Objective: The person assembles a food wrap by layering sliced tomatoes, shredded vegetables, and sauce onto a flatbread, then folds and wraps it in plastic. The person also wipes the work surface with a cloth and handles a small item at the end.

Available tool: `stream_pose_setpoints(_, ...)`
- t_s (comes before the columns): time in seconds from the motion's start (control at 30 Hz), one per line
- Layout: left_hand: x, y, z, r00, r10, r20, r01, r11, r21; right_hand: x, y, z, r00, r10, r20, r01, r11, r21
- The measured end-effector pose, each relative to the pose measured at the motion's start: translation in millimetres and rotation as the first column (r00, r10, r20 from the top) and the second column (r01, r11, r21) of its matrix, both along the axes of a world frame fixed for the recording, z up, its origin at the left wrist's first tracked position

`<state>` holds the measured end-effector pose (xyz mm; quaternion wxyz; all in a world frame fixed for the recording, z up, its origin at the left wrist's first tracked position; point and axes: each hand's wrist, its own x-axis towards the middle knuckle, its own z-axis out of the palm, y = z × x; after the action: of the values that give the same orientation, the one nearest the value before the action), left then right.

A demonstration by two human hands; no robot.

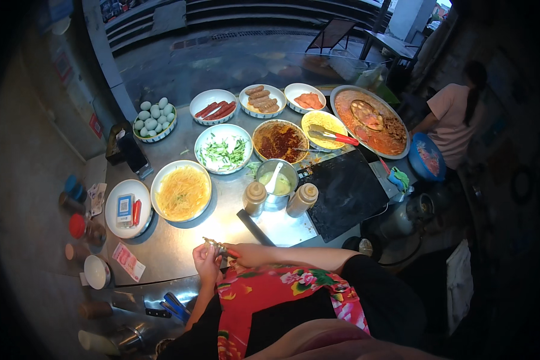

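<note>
Close to my body, at the near edge of the steel counter (180, 255), both hands meet around a small brassy metal piece with a red handle (217, 245); its exact kind is too small to make out. The fingers of my left hand (206, 262) pinch it from the left. My right hand (245, 255) comes in from the right, closed on the red part. Just beyond my hands stand two squeeze bottles (255, 199) of brown sauce and a metal pot (277, 174) with a white ladle (275, 177) in it. A bowl of yellow shreds (182, 191) sits to the far left of them.
Bowls of greens (224, 149), chili sauce (280, 141), sausages (214, 110) and eggs (154, 122) fill the back. A black griddle (342, 195) and a big red-sauce tray (371, 122) lie right. Left are a plate (119, 225) and a knife (141, 304). Another person (453, 117) stands at right.
</note>
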<state>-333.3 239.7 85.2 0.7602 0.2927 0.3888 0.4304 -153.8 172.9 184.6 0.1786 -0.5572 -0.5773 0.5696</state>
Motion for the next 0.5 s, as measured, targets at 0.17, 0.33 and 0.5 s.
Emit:
stream_pose_setpoints(0.17,-1,-2,2,1.000,0.020,-0.014,-0.021,0.999,-0.040,-3,3,-31,0.998,-0.033,0.048,0.026,0.989,0.146)
stream_pose_setpoints(0.33,-1,-3,1,0.999,0.050,-0.021,-0.051,0.996,-0.075,-4,4,-44,0.996,-0.031,0.084,0.013,0.978,0.207)
stream_pose_setpoints(0.5,-2,-4,2,0.999,0.052,0.001,-0.052,0.996,-0.071,-4,5,-36,0.995,-0.013,0.100,0.000,0.992,0.128)
